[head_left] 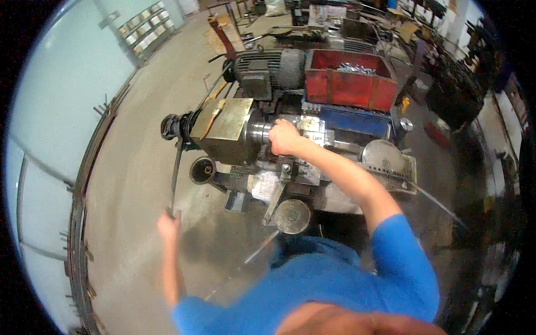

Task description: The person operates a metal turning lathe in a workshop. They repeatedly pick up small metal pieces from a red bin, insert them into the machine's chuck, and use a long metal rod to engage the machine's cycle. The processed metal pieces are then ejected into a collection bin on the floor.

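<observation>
My left hand [168, 223] is out to the left at arm's length, closed round the lower end of a long dark bar [177, 178]. The bar runs up to the black pulley end [172, 127] of a small lathe's headstock [223, 125]. Over the lathe reaches my right arm, and my right hand [285, 137] is closed at the shiny round chuck [258, 133]. Whatever lies under its fingers is hidden. Right beside that hand is the metal tool slide [312, 131]. Below it, a crank arm leads to a round metal disc [293, 216].
Behind the lathe stand a grey electric motor [269, 70] and a red metal bin [350, 84] with small metal parts, above a blue box [354, 120]. A round plate [384, 159] sits at the right. A thin rod [438, 204] sticks out there. Metal bars line the left wall.
</observation>
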Tool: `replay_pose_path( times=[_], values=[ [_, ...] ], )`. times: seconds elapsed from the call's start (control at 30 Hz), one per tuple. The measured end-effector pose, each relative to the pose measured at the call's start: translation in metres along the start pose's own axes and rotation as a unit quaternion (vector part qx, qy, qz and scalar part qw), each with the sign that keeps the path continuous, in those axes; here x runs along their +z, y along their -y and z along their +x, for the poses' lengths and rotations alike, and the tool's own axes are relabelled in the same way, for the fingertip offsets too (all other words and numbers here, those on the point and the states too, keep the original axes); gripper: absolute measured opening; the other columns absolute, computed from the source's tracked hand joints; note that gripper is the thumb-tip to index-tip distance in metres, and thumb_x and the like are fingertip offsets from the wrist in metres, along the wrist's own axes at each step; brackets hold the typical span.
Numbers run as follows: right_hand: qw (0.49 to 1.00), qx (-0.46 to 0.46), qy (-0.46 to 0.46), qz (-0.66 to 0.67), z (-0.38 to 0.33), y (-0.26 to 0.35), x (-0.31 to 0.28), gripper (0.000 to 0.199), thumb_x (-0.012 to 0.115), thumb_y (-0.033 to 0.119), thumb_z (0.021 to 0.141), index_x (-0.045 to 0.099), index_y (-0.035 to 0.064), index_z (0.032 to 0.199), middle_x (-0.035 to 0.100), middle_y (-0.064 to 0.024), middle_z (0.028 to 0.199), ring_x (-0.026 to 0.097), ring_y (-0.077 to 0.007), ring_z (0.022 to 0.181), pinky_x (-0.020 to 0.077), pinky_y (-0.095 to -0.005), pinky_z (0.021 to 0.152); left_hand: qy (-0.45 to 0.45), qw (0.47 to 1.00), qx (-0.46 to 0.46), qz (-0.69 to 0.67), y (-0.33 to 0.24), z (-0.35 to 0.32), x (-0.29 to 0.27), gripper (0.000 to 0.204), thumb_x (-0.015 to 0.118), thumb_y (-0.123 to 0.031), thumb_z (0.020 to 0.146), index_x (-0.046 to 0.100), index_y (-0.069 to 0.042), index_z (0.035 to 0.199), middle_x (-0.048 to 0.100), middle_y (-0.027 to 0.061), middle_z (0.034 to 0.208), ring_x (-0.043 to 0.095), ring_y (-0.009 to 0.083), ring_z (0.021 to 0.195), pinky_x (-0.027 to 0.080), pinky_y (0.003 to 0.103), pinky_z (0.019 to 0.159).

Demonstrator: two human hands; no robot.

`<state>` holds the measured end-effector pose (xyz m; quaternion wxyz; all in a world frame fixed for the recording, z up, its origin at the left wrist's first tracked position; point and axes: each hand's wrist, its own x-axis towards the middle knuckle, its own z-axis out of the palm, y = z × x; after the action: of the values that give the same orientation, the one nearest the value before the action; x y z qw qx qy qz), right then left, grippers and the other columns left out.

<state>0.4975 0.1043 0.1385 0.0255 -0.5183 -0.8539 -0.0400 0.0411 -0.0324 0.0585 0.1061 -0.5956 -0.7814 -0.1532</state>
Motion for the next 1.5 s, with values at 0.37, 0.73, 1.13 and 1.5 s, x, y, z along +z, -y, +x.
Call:
replay_pose_path(
  times=[0.37, 0.73, 1.13, 1.5],
  values=[
    [0.992, 0.058, -0.074, -0.086, -0.034, -0.047, -0.076, 0.024, 0.059, 0.026, 0.058, 0.068, 0.0084, 0.070, 0.064, -0.0081, 0.080, 0.053, -0.0258, 0.086, 0.0398, -0.0359, 0.074, 0.191, 0.945, -0.023, -0.265, -0.001, 0.025, 0.030, 0.019, 0.060, -0.012, 0.074, 0.058, 0.005, 0.083, 0.060, 0.0147, 0.061, 0.062, 0.0252, 0.055, 0.051, 0.035, 0.052],
    [0.948, 0.148, -0.207, 0.192, -0.144, -0.110, -0.064, 0.048, 0.061, 0.017, 0.055, 0.063, 0.0061, 0.102, 0.047, -0.0159, 0.125, 0.050, -0.0329, 0.109, 0.0412, -0.0390, 0.090, 0.210, 0.906, -0.062, -0.363, 0.008, 0.037, 0.059, 0.027, 0.058, -0.015, 0.076, 0.059, 0.001, 0.098, 0.059, 0.0115, 0.066, 0.055, 0.0183, 0.059, 0.045, 0.033, 0.054],
    [0.747, 0.632, -0.161, 0.130, -0.570, -0.113, 0.054, 0.042, 0.058, 0.019, 0.062, 0.064, 0.0024, 0.099, 0.063, -0.0179, 0.070, 0.062, -0.0293, 0.064, 0.0487, -0.0370, 0.064, 0.271, 0.855, -0.096, -0.432, 0.028, 0.042, 0.065, 0.024, 0.061, -0.020, 0.084, 0.054, 0.004, 0.084, 0.047, 0.0052, 0.053, 0.043, 0.0111, 0.043, 0.048, 0.031, 0.046],
    [0.665, 0.710, 0.186, 0.141, -0.655, -0.040, 0.218, 0.031, 0.055, 0.028, 0.069, 0.067, 0.0042, 0.085, 0.063, -0.0177, 0.092, 0.061, -0.0311, 0.090, 0.0483, -0.0384, 0.080, 0.249, 0.867, -0.128, -0.411, -0.020, 0.039, 0.024, 0.028, 0.064, -0.024, 0.081, 0.057, 0.004, 0.085, 0.055, 0.0091, 0.055, 0.051, 0.0140, 0.043, 0.047, 0.029, 0.041]
  ],
)
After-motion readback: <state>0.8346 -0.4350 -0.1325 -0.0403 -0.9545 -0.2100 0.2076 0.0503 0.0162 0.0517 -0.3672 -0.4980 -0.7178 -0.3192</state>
